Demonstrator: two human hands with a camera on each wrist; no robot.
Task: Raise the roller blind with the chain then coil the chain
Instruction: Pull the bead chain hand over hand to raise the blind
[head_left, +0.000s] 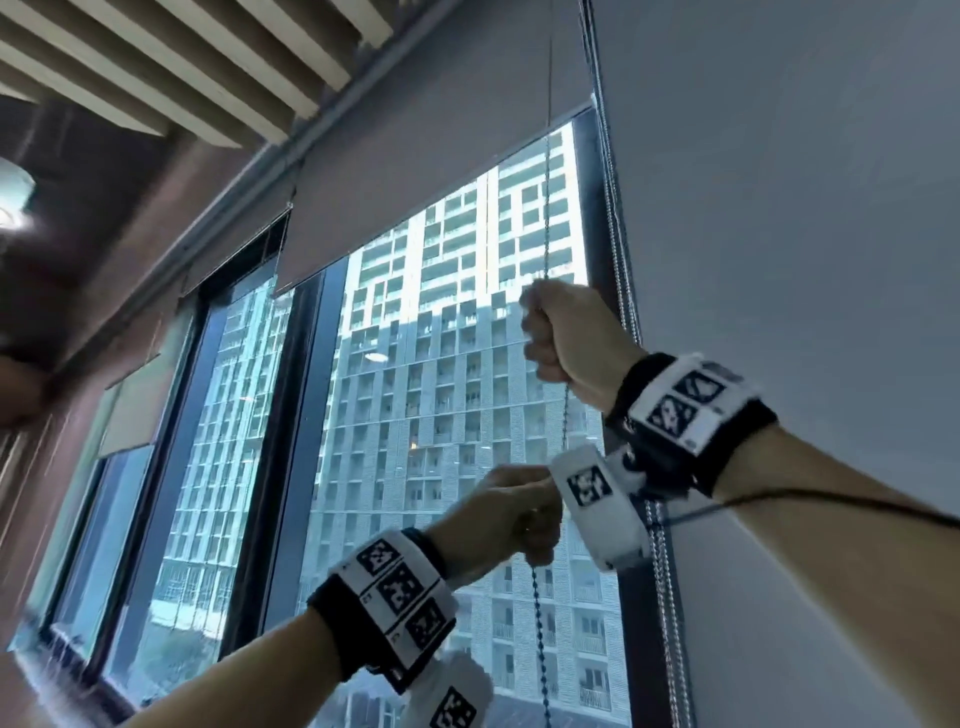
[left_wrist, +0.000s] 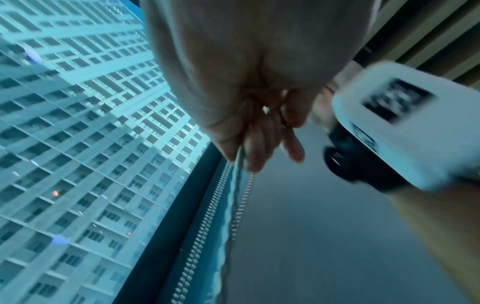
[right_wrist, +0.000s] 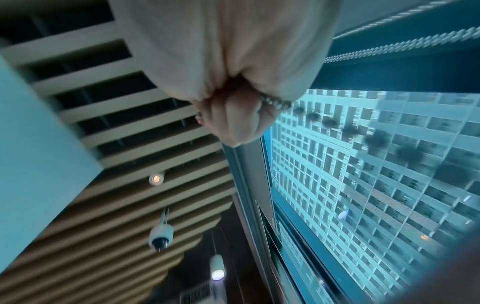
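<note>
Carrier here is the window (head_left: 447, 395) with its dark frame (head_left: 306, 415), nothing like a shelf. Grey roller blind (head_left: 415, 171) hangs over the top of the window, bottom edge partway up, glass bare below. Bead chain (head_left: 547, 208) hangs down in front of the glass near the right frame edge. More chains (head_left: 667, 597) hang along the right frame beside a grey wall (head_left: 779, 208).

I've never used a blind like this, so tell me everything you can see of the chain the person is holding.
The chain is a thin string of small beads, metal by its shine in the right wrist view. It hangs taut near the window's right edge, dropping in front of the raised blind and the glass. The right hand grips it higher up, the left hand lower down. Below, it hangs on out of view.
</note>
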